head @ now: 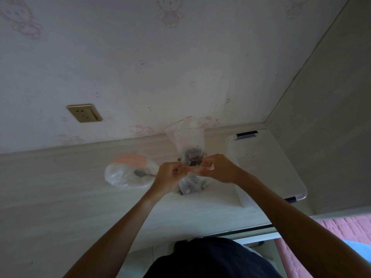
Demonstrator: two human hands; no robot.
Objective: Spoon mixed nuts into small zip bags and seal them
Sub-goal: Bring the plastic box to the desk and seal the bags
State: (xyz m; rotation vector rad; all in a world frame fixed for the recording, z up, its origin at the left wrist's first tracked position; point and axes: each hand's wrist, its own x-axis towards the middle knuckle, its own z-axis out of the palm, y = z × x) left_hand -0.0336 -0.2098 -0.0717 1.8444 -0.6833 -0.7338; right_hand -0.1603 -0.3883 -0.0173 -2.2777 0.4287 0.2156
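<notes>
While both pinch its top | left hand (170, 175) | right hand (217, 167) | small zip bag (189, 184)

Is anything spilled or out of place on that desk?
Nothing stands out. No nuts show loose on the desk. Both hands, left and right, pinch the top of a small zip bag. The spoon lies on a plastic bag.

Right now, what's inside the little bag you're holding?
Mixed nuts sit at the bottom of the small zip bag. The left hand and right hand pinch its top, covering part of the strip.
</notes>
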